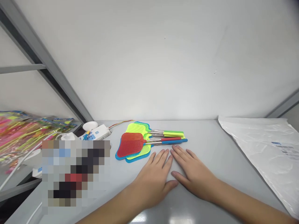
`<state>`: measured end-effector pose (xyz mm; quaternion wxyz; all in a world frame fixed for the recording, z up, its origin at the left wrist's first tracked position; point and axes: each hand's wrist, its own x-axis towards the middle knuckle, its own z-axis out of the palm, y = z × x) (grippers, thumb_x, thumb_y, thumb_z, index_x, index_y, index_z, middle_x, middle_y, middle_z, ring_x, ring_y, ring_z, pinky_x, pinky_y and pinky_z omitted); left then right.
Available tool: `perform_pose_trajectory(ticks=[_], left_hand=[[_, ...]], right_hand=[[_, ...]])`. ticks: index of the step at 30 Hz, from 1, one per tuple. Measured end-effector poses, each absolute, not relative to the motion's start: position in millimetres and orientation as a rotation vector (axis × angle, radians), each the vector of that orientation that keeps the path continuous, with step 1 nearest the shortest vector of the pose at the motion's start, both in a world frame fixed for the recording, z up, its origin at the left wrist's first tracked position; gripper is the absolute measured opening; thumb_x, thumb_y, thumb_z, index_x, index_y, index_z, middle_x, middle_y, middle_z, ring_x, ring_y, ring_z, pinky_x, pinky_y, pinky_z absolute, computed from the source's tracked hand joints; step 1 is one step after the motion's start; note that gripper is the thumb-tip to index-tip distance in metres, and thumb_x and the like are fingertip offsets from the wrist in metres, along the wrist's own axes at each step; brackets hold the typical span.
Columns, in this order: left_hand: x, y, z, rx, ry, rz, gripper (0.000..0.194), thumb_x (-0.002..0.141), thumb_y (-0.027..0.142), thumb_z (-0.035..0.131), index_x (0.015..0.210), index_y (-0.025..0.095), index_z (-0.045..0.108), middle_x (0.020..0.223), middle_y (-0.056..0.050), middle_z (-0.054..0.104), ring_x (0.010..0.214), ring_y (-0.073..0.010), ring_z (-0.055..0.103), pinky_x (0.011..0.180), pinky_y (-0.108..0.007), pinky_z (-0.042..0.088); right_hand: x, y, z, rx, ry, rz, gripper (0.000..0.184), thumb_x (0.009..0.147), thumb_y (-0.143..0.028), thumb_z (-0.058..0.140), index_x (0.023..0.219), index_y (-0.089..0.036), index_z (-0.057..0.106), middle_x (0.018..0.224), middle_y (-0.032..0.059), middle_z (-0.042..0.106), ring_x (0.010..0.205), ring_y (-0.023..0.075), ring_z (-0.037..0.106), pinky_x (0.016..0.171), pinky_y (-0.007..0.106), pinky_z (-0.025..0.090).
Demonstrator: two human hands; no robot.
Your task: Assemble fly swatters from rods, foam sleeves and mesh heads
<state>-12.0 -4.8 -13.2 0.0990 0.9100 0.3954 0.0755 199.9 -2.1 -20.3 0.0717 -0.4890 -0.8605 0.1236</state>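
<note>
My left hand [155,175] and my right hand [192,172] lie flat, palms down, side by side on the grey table [210,146], fingers stretched out and holding nothing. Just beyond the fingertips rests a stack of several fly swatters [144,141] with metal shafts. A red swatter [130,143] lies on top of yellow-green and blue ones, their handles pointing right. The fingertips of both hands stop a little short of the blue handle [177,142].
A white power strip [97,133] with cables sits to the left of the swatters. Packs of colourful items in clear wrap [21,133] lie at far left. White plastic bags [263,146] cover the right side. A white wall stands behind the table.
</note>
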Motion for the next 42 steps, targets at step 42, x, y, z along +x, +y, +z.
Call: perform_pose_trajectory(ticks=[42], left_hand=[[-41, 58, -13, 2.85, 1.735, 0.484, 0.047, 0.098, 0.044, 0.037, 0.136, 0.018, 0.047, 0.146, -0.013, 0.044, 0.138, -0.0308, 0.029, 0.111, -0.06, 0.026]], right_hand=[[140, 130, 6, -1.148, -2.692, -0.176, 0.038, 0.101, -0.032, 0.031, 0.106, -0.024, 0.068, 0.103, 0.006, 0.073, 0.09, 0.0235, 0.064, 0.075, 0.035, 0.044]])
